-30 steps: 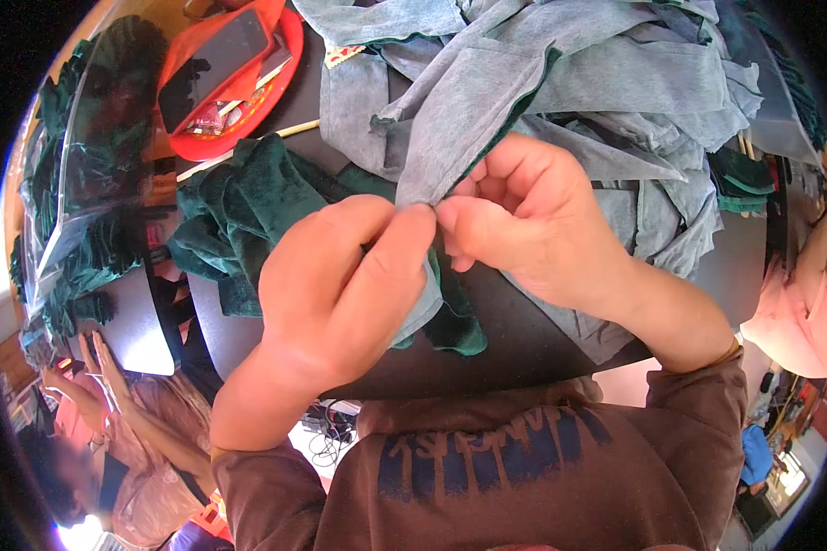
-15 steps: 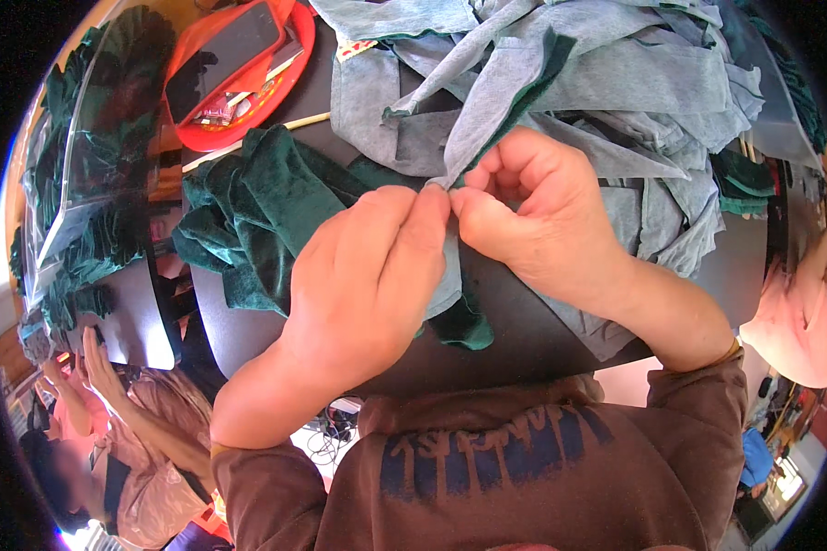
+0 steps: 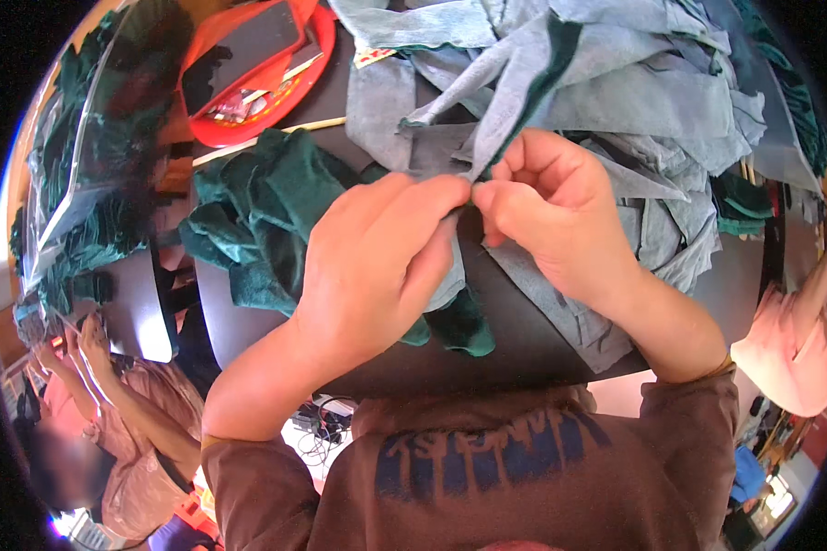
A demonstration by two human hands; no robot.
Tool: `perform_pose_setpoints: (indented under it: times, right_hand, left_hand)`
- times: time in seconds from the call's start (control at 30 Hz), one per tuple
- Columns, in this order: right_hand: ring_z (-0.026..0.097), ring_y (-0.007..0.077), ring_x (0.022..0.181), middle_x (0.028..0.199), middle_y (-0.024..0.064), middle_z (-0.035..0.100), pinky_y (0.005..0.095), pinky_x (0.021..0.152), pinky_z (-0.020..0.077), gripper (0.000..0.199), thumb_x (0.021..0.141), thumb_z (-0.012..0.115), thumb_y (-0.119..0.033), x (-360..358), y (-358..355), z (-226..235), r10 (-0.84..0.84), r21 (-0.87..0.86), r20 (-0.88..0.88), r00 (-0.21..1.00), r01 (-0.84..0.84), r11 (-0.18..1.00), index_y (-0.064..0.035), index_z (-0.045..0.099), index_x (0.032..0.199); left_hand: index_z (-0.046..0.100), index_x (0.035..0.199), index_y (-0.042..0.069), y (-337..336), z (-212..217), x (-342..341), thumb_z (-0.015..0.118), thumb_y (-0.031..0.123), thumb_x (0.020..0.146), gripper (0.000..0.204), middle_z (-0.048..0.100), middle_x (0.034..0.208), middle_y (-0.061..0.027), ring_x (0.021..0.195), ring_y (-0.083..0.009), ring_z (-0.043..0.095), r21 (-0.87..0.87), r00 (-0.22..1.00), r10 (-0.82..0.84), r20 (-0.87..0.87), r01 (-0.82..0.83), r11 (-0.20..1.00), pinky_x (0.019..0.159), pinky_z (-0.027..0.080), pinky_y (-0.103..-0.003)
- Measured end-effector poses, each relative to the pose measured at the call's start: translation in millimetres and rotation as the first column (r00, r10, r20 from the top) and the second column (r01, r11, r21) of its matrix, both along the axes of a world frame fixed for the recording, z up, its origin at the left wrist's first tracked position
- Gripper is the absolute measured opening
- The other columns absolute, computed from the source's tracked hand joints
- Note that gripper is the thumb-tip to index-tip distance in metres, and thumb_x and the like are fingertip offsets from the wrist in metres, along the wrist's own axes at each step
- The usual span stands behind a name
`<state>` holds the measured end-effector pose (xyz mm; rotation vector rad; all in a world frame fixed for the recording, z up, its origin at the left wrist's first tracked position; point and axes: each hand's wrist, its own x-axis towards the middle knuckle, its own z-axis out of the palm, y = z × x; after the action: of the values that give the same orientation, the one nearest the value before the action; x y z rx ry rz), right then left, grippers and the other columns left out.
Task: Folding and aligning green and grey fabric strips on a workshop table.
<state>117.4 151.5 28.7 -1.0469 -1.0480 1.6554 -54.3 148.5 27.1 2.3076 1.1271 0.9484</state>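
Observation:
Both my hands meet over the dark table, pinching a strip of velvet fabric [image 3: 510, 115], grey-blue on its back and dark green along one edge. My left hand [image 3: 372, 262] is closed on the strip, thumb and forefinger pressed together, and part of the cloth hangs below that hand. Fingertip to fingertip with it, my right hand [image 3: 556, 220] grips the same strip, its other fingers curled. Whatever lies between the fingertips is hidden. A crumpled heap of dark green velvet [image 3: 266, 216] rests left of my left hand.
A pile of grey-backed fabric strips [image 3: 643, 83] covers the table's far right. At the far left, a red plate [image 3: 317, 73] holds a phone [image 3: 239, 60]. A thin wooden stick [image 3: 266, 140] lies before it. Bagged green fabric [image 3: 110, 138] and a person [image 3: 142, 441] are at left.
My hands stay together on the strip. My left hand has turned, its thumb now lower, and my right fingers have shifted slightly. The whole view has moved a little.

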Motion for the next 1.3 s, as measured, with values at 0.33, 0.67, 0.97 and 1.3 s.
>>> perform_pose_setpoints:
  times: [0.33, 0.67, 0.97, 1.3]
  right_hand:
    - [0.043, 0.0009, 0.056, 0.064, -0.0044, 0.05, 0.0162, 0.049, 0.0335, 0.011, 0.075, 0.06, -0.002, 0, -9, 7, -0.112, 0.212, 0.307, 0.945, 0.047, 0.976, -0.004, 0.05, 0.071]
    - [0.041, 0.0006, 0.057, 0.065, -0.0053, 0.048, 0.0159, 0.05, 0.0325, 0.01, 0.077, 0.058, 0.0, -1, -5, 6, -0.076, 0.185, 0.435, 0.897, -0.007, 0.983, -0.004, 0.05, 0.072]
    - [0.043, 0.0019, 0.055, 0.066, -0.0041, 0.05, 0.017, 0.046, 0.0359, 0.007, 0.077, 0.056, -0.002, 1, -1, 6, -0.037, 0.085, 0.231, 0.972, 0.018, 0.996, -0.0051, 0.05, 0.074]
    - [0.042, 0.0008, 0.054, 0.066, -0.0052, 0.05, 0.0161, 0.045, 0.0319, 0.006, 0.078, 0.055, -0.001, 0, -4, 3, 0.037, 0.062, 0.371, 0.928, -0.064, 0.996, -0.0047, 0.051, 0.075]
  left_hand:
    - [0.062, 0.089, 0.008, 8, 5, -13, 0.055, -0.001, 0.063, 0.029, 0.046, 0.065, -0.0061, 0.06, -0.0256, 0.047, 0.132, 0.99, -0.139, 0.011, 0.136, 0.982, 0.054, 0.036, -0.035]
    - [0.059, 0.092, 0.009, 3, 3, -15, 0.055, 0.013, 0.068, 0.025, 0.045, 0.07, -0.0027, 0.066, -0.0195, 0.051, 0.22, 0.96, -0.125, -0.251, 0.182, 0.958, 0.06, 0.039, -0.031]
    - [0.053, 0.102, 0.004, 8, 4, -22, 0.052, 0.008, 0.07, 0.032, 0.051, 0.074, -0.0123, 0.073, -0.0323, 0.055, -0.231, 0.958, -0.275, 0.077, 0.286, 0.93, 0.064, 0.044, -0.042]
    - [0.056, 0.101, 0.008, 7, 6, -24, 0.056, 0.016, 0.07, 0.032, 0.051, 0.069, -0.0058, 0.065, -0.0264, 0.056, -0.024, 0.92, -0.276, -0.279, 0.28, 0.96, 0.056, 0.045, -0.036]
